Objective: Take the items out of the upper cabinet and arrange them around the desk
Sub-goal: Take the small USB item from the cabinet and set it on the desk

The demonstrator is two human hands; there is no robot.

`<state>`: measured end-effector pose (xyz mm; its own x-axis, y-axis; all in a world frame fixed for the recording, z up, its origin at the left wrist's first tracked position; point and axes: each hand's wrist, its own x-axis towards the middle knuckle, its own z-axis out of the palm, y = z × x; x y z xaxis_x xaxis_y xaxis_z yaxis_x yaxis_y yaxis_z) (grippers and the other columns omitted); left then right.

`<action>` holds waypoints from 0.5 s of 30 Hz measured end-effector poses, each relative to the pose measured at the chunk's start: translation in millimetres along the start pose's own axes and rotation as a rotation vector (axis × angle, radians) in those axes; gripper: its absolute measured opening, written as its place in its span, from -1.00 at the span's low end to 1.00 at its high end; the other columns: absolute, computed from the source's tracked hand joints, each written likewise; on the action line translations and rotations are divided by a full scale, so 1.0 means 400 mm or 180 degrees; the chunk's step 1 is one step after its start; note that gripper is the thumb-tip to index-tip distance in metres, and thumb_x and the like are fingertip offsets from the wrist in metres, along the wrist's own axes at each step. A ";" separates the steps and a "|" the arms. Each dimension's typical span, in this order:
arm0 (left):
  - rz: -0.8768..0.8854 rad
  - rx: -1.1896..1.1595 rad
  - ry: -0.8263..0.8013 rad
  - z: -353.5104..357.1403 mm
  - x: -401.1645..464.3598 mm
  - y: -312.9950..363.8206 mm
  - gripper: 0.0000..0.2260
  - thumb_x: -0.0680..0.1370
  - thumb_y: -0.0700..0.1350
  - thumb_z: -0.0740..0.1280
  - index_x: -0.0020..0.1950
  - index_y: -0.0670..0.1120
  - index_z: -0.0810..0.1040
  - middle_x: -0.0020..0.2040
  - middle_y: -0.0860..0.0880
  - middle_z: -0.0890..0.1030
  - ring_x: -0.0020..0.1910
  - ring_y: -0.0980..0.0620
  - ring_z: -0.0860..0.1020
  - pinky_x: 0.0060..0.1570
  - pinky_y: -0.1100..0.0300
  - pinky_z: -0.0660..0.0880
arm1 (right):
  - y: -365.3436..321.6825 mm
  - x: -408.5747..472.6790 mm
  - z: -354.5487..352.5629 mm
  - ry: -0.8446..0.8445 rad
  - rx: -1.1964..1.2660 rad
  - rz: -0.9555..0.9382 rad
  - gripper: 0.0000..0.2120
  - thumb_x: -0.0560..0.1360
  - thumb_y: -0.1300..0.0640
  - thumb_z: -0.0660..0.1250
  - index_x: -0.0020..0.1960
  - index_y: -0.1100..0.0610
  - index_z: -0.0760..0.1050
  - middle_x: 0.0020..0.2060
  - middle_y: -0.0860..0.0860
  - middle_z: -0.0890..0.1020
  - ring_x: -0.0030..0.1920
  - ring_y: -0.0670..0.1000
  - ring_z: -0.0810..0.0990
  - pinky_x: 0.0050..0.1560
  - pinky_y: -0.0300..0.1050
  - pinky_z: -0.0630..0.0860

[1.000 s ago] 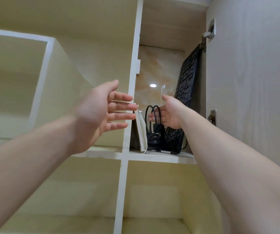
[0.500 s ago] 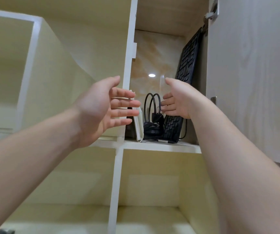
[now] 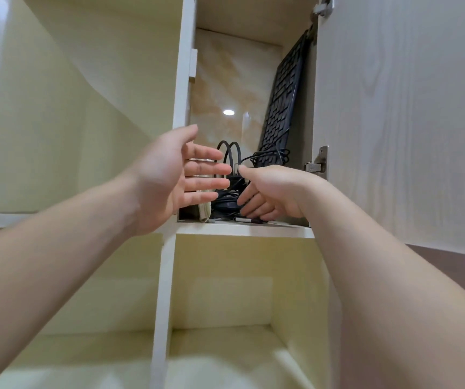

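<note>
Your right hand (image 3: 270, 192), fingers spread and holding nothing, has dropped from the upright keyboard (image 3: 281, 108) toward the headphones (image 3: 229, 175) on the cabinet shelf (image 3: 242, 230), while your left hand (image 3: 169, 178) hovers open, so nothing is out yet.

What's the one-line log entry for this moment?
stage: reaching into cabinet | left hand: open, empty | right hand: open, at headphones | keyboard: upright, leaning right | nothing removed yet

- left hand (image 3: 169, 178) covers most of the pale notebook (image 3: 205, 213)
- right hand (image 3: 276, 192) hides the keyboard's (image 3: 280, 108) lower end
- pen (image 3: 246, 219) too small to read
</note>
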<state>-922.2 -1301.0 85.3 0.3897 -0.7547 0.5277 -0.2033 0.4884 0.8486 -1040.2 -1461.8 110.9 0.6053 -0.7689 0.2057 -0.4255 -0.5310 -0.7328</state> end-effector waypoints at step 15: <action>0.0023 -0.0121 -0.0048 -0.046 0.001 0.012 -0.51 0.71 0.16 0.04 0.25 -0.18 0.57 0.08 -0.18 0.75 0.00 -0.15 0.75 0.07 -0.04 0.60 | -0.020 0.036 0.024 -0.0302 -0.0704 -0.0087 -0.87 0.52 0.25 0.48 0.07 0.18 0.66 -0.15 0.06 0.70 -0.13 0.03 0.63 -0.04 -0.07 0.59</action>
<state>-906.5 -1290.8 88.9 0.3747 -0.7575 0.5346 -0.1715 0.5100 0.8429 -1021.4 -1465.2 113.5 0.6746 -0.7220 0.1540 -0.5389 -0.6241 -0.5657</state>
